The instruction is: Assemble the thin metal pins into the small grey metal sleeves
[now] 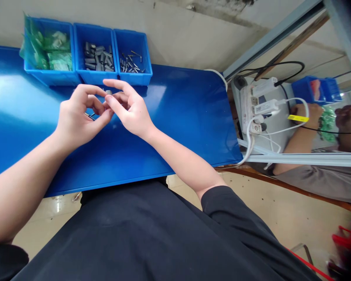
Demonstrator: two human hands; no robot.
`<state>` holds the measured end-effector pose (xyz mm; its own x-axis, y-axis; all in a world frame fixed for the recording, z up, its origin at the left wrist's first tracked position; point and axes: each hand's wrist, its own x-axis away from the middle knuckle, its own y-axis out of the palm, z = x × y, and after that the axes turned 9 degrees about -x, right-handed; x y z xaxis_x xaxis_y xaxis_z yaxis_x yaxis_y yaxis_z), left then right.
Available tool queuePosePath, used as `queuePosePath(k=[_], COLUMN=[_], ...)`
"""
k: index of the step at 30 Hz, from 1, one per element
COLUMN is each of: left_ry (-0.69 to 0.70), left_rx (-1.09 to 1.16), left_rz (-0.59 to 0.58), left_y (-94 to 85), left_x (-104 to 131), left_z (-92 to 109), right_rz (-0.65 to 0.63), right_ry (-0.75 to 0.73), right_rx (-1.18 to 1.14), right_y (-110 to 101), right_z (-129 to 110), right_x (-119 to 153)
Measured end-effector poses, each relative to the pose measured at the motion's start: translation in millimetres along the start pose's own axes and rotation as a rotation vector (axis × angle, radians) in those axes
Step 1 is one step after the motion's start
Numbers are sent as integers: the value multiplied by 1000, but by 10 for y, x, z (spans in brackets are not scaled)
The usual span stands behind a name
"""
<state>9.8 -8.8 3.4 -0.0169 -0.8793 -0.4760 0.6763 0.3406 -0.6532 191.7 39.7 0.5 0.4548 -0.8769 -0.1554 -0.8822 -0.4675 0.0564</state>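
My left hand (83, 113) and my right hand (131, 111) meet over the blue table, just in front of the bins. A small grey cylindrical piece (109, 92) shows between their fingertips, at my left index finger and right thumb. Fingers cover most of it. Both hands are closed in a pinch, though my right index finger stretches out above the piece. A thin dark metal pin or screw (90, 116) shows under the curled fingers of my left hand. Its far end is hidden.
Three blue bins stand along the wall: bagged white parts (59, 40), grey sleeve-like pieces (98, 57) and small metal screws or pins (130, 63). At right are a power strip (248, 103), cables and a metal frame (304, 159). Beyond it a co-worker's arm (300, 132) handles green bags.
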Motion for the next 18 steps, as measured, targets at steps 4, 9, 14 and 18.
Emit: queuePosePath(k=[4,9,14,18], left_ry=[127,138,112,36], left_rx=[-121,-181,-163,-198], left_rz=[83,138,5,-71], left_y=[-19,-14,-71,-130], left_x=[-16,-41,-58,-64], left_z=[-38,-94,-107,-41], right_rz=[5,17,-51,-85], right_ry=[68,103,82,38], right_rx=[-16,24,2,-82], right_y=[38,32,15,23], right_z=[7,-32,13,100], right_x=[6,3,-20,-37])
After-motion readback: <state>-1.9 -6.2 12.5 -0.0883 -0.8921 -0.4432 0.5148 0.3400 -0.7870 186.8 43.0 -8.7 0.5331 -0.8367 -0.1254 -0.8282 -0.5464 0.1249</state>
